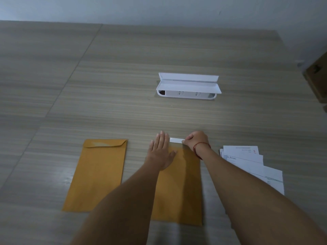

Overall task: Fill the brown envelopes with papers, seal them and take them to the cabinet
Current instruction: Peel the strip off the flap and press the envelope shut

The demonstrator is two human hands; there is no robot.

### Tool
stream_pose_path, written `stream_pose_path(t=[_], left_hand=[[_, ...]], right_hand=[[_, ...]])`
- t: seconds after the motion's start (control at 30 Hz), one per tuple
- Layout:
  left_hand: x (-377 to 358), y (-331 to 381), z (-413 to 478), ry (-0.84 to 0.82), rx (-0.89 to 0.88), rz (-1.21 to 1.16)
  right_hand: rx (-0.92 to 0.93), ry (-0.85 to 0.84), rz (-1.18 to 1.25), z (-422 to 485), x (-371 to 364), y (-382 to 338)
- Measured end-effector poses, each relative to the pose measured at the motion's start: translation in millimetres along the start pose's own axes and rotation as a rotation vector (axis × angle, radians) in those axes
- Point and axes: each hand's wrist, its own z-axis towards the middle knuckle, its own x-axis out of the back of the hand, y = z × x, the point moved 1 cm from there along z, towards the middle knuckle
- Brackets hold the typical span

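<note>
Two brown envelopes lie flat on the wooden table. The left envelope [96, 175] has its flap folded down and nothing touches it. My left hand [161, 152] lies flat, fingers together, pressing on the upper part of the right envelope [178, 195]. My right hand [196, 140], with a red string on the wrist, pinches a white strip [175, 140] along the top edge of that envelope. A fanned stack of printed white papers [251, 163] lies to the right of the envelopes.
A white plastic box [188, 88] with its lid open stands farther back on the table [123, 76]. A brown cardboard box [316, 78] shows at the right edge. A pale wall runs behind the table.
</note>
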Motion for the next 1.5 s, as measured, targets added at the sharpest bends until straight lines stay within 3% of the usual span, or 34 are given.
stream_pose_path(t=[0.37,0.6,0.73,0.9,1.07,1.23,1.37,1.5], left_hand=[[4,2,1,-0.057,0.022,0.030],[8,4,-1,-0.083,0.025,-0.002],[9,4,-3,-0.071,0.019,-0.010],[9,5,-2,-0.048,0.022,-0.014],[8,5,1,-0.055,0.024,0.004],[10,7,-3,-0.039,0.030,0.011],[13,10,-5,0.012,0.033,0.016],[22,17,-9,0.078,0.053,0.103]], right_hand=[[0.066,0.023,-0.089,-13,1,3],[0.220,-0.061,-0.203,-24,10,19],[0.122,0.027,0.040,-23,22,30],[-0.147,0.313,0.448,0,40,18],[-0.224,0.375,0.536,20,41,14],[-0.140,0.299,0.348,17,29,12],[0.050,0.088,0.004,0,24,14],[0.212,-0.079,-0.090,-18,23,18]])
